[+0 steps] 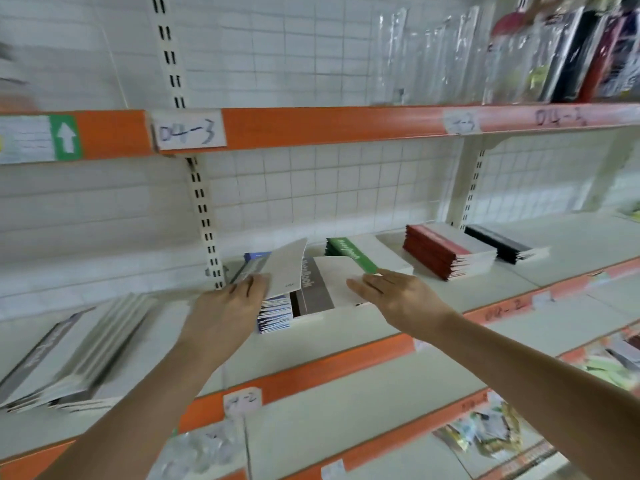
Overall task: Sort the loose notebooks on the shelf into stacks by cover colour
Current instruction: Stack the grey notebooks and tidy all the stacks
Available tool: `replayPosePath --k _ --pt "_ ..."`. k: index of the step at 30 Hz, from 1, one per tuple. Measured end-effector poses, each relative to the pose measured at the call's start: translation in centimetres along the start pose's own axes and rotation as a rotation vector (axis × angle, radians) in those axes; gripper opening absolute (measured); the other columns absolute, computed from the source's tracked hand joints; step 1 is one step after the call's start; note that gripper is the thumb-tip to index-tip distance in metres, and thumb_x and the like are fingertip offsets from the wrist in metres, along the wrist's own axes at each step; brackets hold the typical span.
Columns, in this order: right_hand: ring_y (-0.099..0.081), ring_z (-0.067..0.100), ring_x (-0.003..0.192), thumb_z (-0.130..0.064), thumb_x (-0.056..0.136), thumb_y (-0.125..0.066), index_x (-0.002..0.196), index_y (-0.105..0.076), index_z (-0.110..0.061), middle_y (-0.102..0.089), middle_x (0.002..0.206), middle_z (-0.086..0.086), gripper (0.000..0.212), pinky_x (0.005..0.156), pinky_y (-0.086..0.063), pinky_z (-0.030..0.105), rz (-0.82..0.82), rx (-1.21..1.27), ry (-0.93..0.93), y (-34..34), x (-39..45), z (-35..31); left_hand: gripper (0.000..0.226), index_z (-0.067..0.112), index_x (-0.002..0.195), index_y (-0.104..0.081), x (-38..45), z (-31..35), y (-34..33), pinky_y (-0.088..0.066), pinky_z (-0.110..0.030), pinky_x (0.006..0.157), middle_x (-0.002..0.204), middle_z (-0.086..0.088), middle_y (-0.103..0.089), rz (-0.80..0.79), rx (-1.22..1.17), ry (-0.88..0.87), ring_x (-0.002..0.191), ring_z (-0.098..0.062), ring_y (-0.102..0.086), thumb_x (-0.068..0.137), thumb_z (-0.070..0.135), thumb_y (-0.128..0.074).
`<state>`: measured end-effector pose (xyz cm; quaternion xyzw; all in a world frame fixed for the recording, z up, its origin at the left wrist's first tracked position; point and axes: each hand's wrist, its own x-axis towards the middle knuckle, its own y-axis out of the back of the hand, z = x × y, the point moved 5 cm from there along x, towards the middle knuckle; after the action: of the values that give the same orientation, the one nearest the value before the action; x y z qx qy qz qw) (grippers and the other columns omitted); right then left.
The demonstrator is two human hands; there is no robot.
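Clear plastic sleeves [415, 57] stand on the upper shelf; handwritten label [188, 130] on its orange edge.

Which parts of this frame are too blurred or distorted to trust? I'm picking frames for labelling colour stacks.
Head view: the grey notebook pile at lower left is smeared by motion blur; the top-shelf packets are soft; wide-angle bending curves the orange shelf edge. The red stack, green notebook and both hands read clearly.
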<state>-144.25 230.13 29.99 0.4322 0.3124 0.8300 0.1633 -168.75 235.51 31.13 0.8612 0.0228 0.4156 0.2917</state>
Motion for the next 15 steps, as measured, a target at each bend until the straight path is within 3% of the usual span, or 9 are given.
replayPosePath --k 4,9,15 --pt "-0.068 0.024 0.076 0.007 0.076 -0.037 0.111 -0.071 -0.008 -0.071 0.092 0.008 0.051 0.081 -0.055 0.031 0.016 -0.036 -0.027 1.4 -4.1 4.1 0.026 0.009 0.088 -0.047 3.8 5.2 0.5 -0.032 -0.022 0.035 0.054 -0.006 -0.055 0.063 -0.02 0.008 0.039 -0.02 -0.052 0.071 -0.007 -0.035" --pt "-0.071 0.025 0.08 0.008 0.076 -0.035 0.106 -0.073 -0.006 -0.072 0.091 0.011 0.051 0.078 -0.056 0.032 0.032 -0.036 -0.051 3.1 -8.8 8.4 0.028 0.006 0.094 -0.052 7.4 10.9 -0.2 -0.031 -0.024 0.034 0.064 -0.006 -0.059 0.084 -0.073 -0.022 0.045 -0.02 -0.054 0.071 -0.009 -0.044" --pt "-0.071 0.025 0.083 0.008 0.078 -0.038 0.11 -0.071 -0.006 -0.072 0.095 0.011 0.048 0.08 -0.056 0.034 -0.009 -0.061 -0.109 3.0 -13.7 13.3 0.034 0.002 0.106 -0.06 11.8 15.9 -2.5 -0.043 -0.027 0.04 0.09 -0.011 -0.072 0.138 -0.116 -0.049 0.071 -0.021 -0.07 0.074 -0.003 -0.049"
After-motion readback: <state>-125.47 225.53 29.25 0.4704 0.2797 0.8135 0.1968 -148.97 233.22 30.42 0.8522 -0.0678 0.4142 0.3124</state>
